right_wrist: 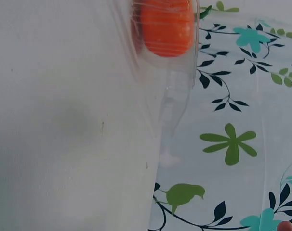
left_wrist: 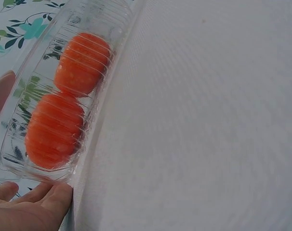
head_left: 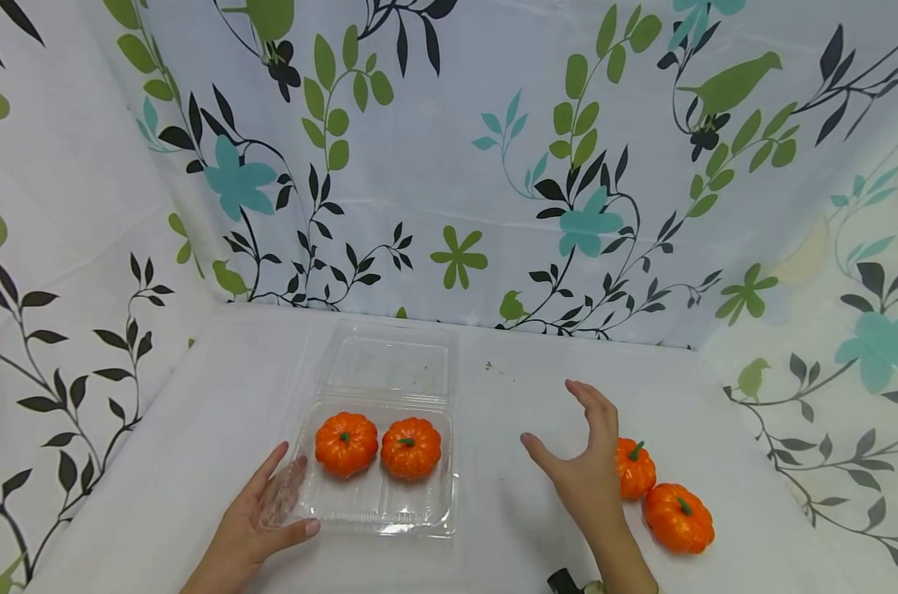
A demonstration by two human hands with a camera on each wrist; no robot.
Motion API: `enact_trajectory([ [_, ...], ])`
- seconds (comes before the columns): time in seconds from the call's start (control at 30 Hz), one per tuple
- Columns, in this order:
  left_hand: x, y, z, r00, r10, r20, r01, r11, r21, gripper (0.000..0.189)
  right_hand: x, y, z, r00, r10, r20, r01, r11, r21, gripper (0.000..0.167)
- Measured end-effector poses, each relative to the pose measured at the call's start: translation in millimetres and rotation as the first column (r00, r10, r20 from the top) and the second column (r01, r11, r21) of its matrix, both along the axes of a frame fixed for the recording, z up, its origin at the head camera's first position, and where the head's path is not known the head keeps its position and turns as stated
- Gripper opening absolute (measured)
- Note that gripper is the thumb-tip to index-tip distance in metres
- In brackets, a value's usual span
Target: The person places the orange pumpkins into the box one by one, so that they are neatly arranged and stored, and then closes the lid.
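A clear plastic clamshell container lies with its lid folded back. Inside sit two small orange pumpkins, a left one and a right one. My left hand rests at the container's left side, thumb at the front corner and fingers along the wall. The left wrist view shows the pumpkins through the ribbed plastic, with fingers touching one end. With thumb and fingers spread and holding nothing, my right hand hovers right of the container. Beside it are two more pumpkins, one partly hidden and one nearer.
White cloth covers the table. A patterned curtain of leaves, birds and flowers hangs behind and at both sides. A dark strap end shows by my right wrist. Small dark specks lie right of the lid.
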State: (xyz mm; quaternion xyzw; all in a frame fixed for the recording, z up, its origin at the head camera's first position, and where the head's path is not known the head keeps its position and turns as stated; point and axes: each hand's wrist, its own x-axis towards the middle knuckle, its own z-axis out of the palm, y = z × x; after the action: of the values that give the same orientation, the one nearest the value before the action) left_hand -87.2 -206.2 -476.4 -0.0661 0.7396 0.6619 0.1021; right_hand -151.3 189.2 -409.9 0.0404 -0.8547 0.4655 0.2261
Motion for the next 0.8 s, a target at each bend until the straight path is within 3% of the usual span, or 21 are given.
enact_trajectory([
  [0.17,0.1,-0.5,0.7,1.0,-0.006,0.0,0.006,1.0,-0.026,0.111,-0.3,17.0,3.1,0.998,-0.055,-0.018,0.055,0.998,-0.01,0.084],
  [0.43,-0.5,-0.2,2.8,1.0,-0.009,0.018,0.01,0.997,-0.071,0.112,3.8,39.8,8.0,0.989,-0.14,0.047,0.14,0.99,0.017,0.087],
  [0.8,0.0,0.2,2.2,1.0,-0.005,0.009,0.005,0.999,-0.034,0.112,3.1,67.3,4.5,0.945,-0.19,0.267,0.193,0.981,0.013,0.105],
])
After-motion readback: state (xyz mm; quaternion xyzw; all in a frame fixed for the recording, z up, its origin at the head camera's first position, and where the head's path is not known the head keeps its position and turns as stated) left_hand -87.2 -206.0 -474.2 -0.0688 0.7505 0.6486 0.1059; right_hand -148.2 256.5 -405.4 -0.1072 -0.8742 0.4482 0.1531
